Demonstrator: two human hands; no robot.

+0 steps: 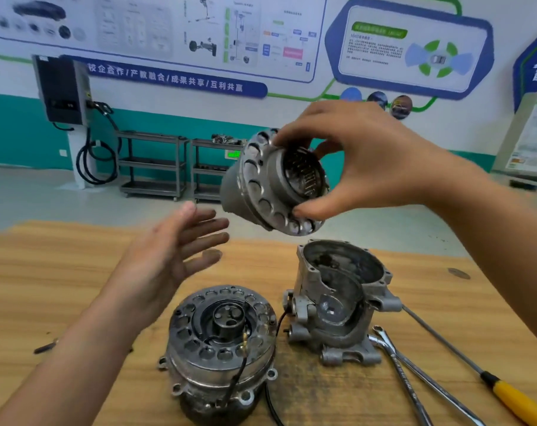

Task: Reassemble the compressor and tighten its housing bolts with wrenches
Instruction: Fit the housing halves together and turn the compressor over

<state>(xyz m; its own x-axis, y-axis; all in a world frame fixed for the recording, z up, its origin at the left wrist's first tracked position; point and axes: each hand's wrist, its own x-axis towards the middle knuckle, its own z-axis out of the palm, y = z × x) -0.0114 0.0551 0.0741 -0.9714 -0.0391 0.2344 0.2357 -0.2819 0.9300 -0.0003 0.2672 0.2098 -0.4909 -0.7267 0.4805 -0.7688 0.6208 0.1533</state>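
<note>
Metal core (270, 182), likely heavy, stiff, perhaps oily: pinched at rim by right hand (362, 161); left hand (169, 256) spread, empty.

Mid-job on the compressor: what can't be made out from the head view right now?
All in the head view:
- Motor section: base cut off by the bottom edge.
- Wrenches: lower ends cut off there too; engraved sizes too small.
- Screwdriver: handle end past the bottom edge.
- Held section: right hand covers part of its rim.
- Left hand: fingers blurred.

The blue wall banner (175, 76) reads "校企合作 / 产教融合 / 成果共享 / 互利共赢"; other print is illegible.
</note>
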